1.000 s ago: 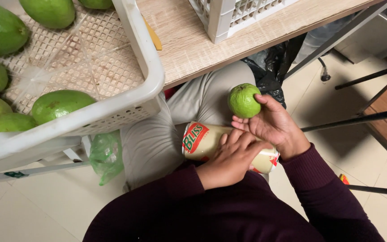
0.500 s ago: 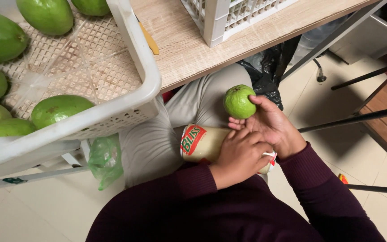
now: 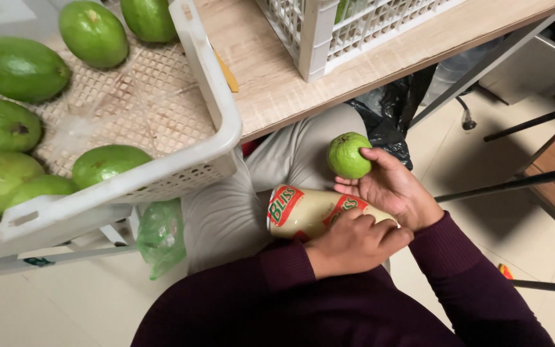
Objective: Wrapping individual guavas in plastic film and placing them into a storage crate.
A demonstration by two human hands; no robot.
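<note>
My right hand [image 3: 396,189] holds a small round green fruit [image 3: 348,155] by its fingertips, above my lap. Just below it, my left hand [image 3: 354,245] is closed over the right end of a cream cylindrical package [image 3: 300,213] with red and green labels. The package lies across my thigh. Both arms wear dark maroon sleeves and cross in front of my body.
A white plastic crate [image 3: 216,138] holding several large green fruits [image 3: 20,67] overhangs the wooden table edge [image 3: 271,90] at left. A second white crate [image 3: 329,38] stands further back. A green plastic bag [image 3: 160,234] hangs under the crate, a black bag [image 3: 390,115] by my knee.
My left hand's fingers have curled tighter onto the cream package. My right hand still holds the green fruit in much the same place.
</note>
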